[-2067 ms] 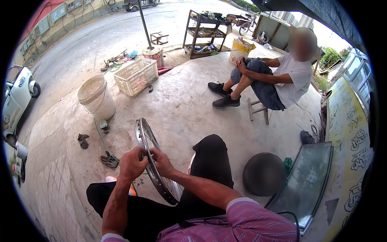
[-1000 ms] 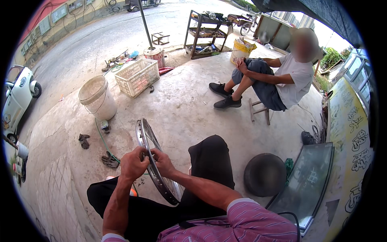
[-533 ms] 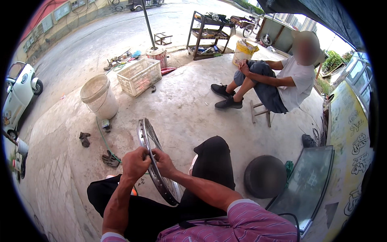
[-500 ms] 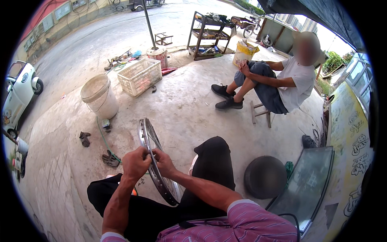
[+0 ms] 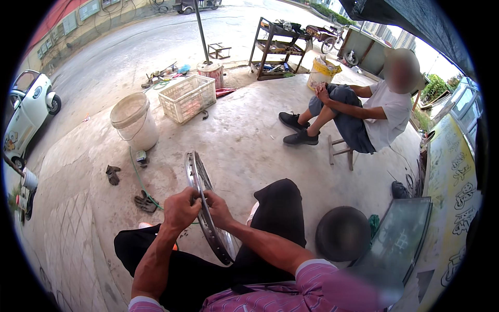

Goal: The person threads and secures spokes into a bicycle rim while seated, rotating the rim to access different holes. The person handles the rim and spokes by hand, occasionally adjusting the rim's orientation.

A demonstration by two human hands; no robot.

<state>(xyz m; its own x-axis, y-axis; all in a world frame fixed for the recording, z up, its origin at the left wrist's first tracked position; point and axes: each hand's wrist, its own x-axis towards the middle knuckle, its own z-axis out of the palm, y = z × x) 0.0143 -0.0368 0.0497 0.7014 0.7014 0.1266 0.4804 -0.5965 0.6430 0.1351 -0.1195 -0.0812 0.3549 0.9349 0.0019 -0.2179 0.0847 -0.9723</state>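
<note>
A bare metal wheel rim with spokes (image 5: 210, 231) stands tilted between my knees, no tyre on it. My left hand (image 5: 180, 209) is closed at the rim's outer face, its thumb and fingers pinched at the edge. From the spoke side, my right hand (image 5: 217, 210) grips the same stretch of rim, its fingertips close to the left ones. Whether something small lies between the fingertips is hidden. Two dark work gloves (image 5: 145, 202) lie on the ground left of the rim, beside a thin green hose (image 5: 136, 174).
A white bucket (image 5: 136, 127) and a pale plastic crate (image 5: 188, 101) stand ahead left. Farther off is a tool rack (image 5: 280, 49). A person in a white shirt (image 5: 387, 106) sits on a low stool (image 5: 340, 152). To my right are a black round tyre-like object (image 5: 343, 234) and a glass panel (image 5: 397, 234).
The whole view has shifted slightly, so surroundings sit a little lower and farther right. Both hands stay on the rim, with only a slight change in the left hand's pose.
</note>
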